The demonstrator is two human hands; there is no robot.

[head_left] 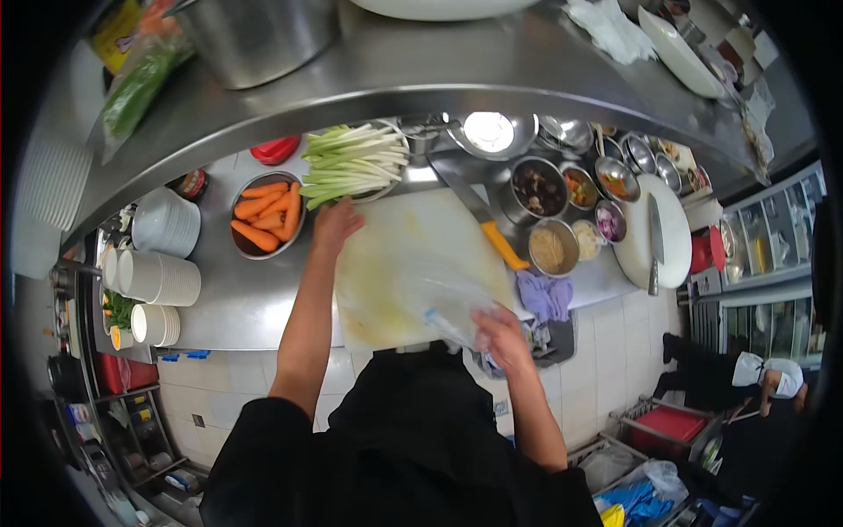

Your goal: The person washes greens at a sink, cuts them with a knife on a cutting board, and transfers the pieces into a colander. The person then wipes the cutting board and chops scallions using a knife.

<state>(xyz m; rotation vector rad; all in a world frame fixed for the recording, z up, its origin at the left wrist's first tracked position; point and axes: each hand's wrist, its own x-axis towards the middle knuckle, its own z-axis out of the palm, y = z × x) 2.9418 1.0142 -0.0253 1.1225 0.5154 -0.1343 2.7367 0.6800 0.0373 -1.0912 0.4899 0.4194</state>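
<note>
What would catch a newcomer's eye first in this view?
Probably the orange carrots in a metal bowl left of the cutting board, with pale green scallions heaped beyond the board's far left corner. Next, the knife with the yellow handle, along the board's right edge. Then the clear plastic bag in the right hand, over the near part of the board.

Black short-sleeved top (pixel 413 474), loose sleeves (pixel 263 443) ending above bare forearms (pixel 303 325), black cloth at the waist (pixel 421 386)

Yellow-handled knife (pixel 504 246) along cutting board's (pixel 378 263) right.
</note>
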